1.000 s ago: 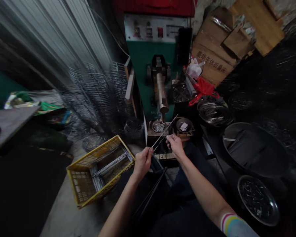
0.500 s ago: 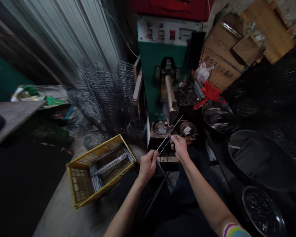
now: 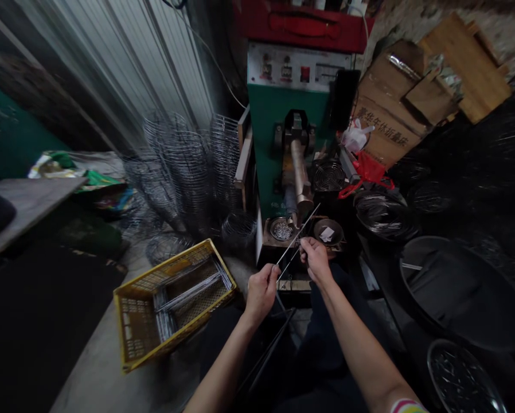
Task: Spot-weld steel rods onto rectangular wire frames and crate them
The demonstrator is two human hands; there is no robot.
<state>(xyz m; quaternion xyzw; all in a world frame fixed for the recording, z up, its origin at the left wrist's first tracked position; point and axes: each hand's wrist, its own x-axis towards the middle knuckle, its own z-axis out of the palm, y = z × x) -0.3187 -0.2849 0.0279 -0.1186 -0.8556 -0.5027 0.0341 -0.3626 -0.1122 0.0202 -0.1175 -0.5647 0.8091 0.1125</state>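
Note:
My left hand (image 3: 261, 289) is closed on a thin metal rod (image 3: 292, 242), which slants up and right past the lower tip of a green spot welder (image 3: 264, 132). My right hand (image 3: 316, 259) is pinched near the rod's upper part, just under the welder's arm (image 3: 299, 172). What its fingertips hold is too small to make out. Beside the tip sit a dish of small shiny metal pieces (image 3: 281, 229) and a dark bowl (image 3: 331, 229) with white scraps in it.
At left stands a yellow plastic crate (image 3: 126, 327) with bundled metal rods inside. Behind it rise stacked wire baskets (image 3: 184, 166). To the right are a large dark round tray (image 3: 459, 287), a bowl of metal pieces (image 3: 464, 378), a red plastic bag (image 3: 367, 169) and a cardboard box (image 3: 386, 120).
The camera view has shifted slightly, so the scene sits a little lower and farther right. Both hands stay in nearly the same place by the welder's tip, with the rod still slanted.

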